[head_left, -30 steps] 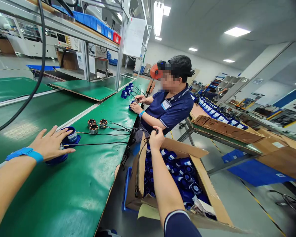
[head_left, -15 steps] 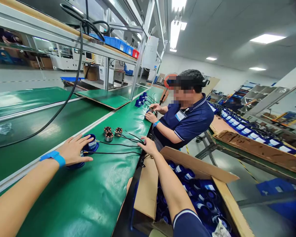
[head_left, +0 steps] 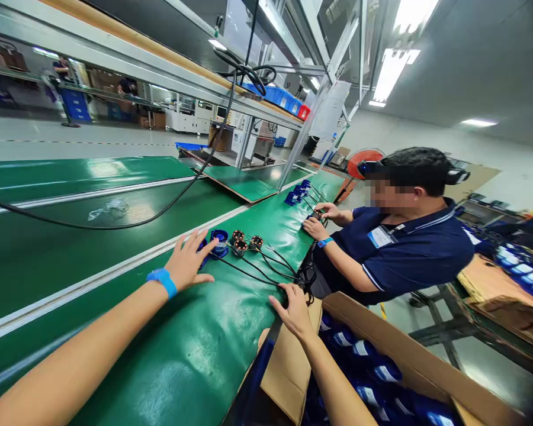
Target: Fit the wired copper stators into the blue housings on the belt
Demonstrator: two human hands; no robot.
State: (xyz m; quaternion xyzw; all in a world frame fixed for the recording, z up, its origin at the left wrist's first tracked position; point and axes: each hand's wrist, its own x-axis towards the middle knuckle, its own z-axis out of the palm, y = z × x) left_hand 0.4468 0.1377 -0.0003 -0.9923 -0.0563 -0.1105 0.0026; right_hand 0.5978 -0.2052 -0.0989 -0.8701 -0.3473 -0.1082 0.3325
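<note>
Just left of mid-frame, our left hand (head_left: 187,263) spreads its fingers at the blue housings (head_left: 220,242); our right hand (head_left: 295,311), thumb apart, is by the cables (head_left: 310,274). We judge the housings light, stiff and slick, best held round their sides.

White fluorescent ceiling tubes (head_left: 388,74) are shining at upper right, lighting your workspace brightly. Glare is pooling on the green bench mat (head_left: 190,355) before you. Shadow is dulling the inside of the cardboard box (head_left: 421,358). Black cables (head_left: 299,277) beside your right hand (head_left: 295,312) are appearing fairly sharp; the wide lens is stretching the edges.
</note>
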